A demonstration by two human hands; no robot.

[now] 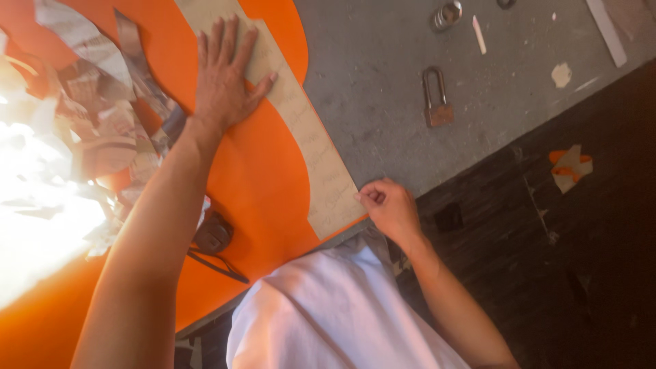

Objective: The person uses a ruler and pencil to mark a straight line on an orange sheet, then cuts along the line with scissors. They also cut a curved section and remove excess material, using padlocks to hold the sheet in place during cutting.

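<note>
Grey worktable meets a dark floor at right. Orange sheet covers the table's left part, with paper scraps heaped beside it. On the bare grey top lie a padlock, a metal ring and a chalk stick. A tan pattern lies on the sheet; the left hand presses it flat, fingers spread, while the right hand pinches its lower edge.

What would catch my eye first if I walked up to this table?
The bright orange sheet covering the table's left part, with a long beige paper pattern lying on it. The left hand presses flat on the pattern's upper part, while the right hand pinches at its lower end near the table edge. On the bare grey table to the right lies a padlock.
</note>
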